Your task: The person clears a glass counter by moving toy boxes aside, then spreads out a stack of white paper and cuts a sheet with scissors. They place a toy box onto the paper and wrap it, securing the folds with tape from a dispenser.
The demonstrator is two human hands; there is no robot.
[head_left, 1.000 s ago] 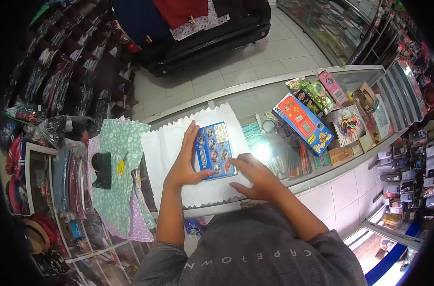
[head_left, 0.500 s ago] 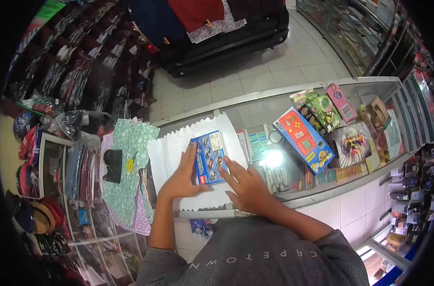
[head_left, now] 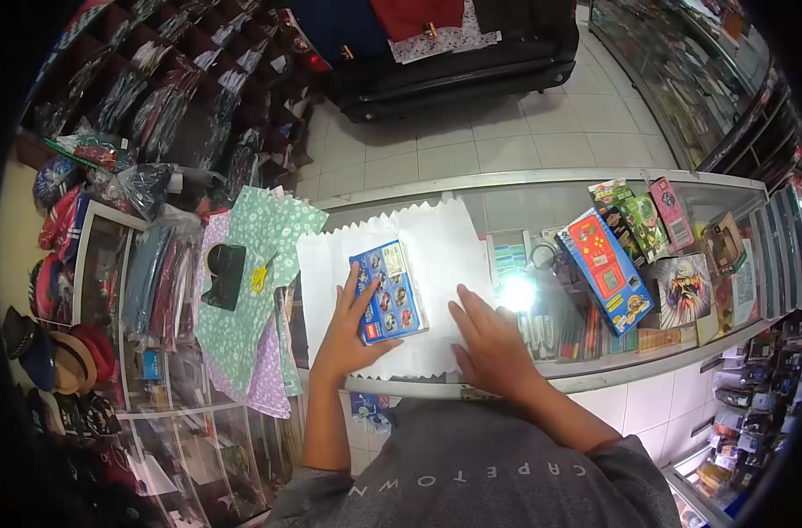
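Observation:
A blue box (head_left: 387,295) with small pictures on it lies on a white sheet of paper (head_left: 432,238) with zigzag edges. My left hand (head_left: 344,343) rests on the left side of the box, fingers spread. To the right of the box, my right hand (head_left: 491,339) lies on the paper with its fingers apart, not touching the box. Left of the paper, yellow scissors (head_left: 259,276) and a black tape dispenser (head_left: 223,277) sit on green floral paper (head_left: 282,224).
The glass counter (head_left: 550,180) also carries a red and blue game package (head_left: 605,271), green packets (head_left: 644,224), a pink packet (head_left: 672,213) and a box with a cartoon figure (head_left: 684,289). Beyond it, clothes lie over a black case (head_left: 454,79).
My right hand has moved off the box to the right, onto the paper. My left hand stays at the box. The whole view has shifted, with the counter items now farther right.

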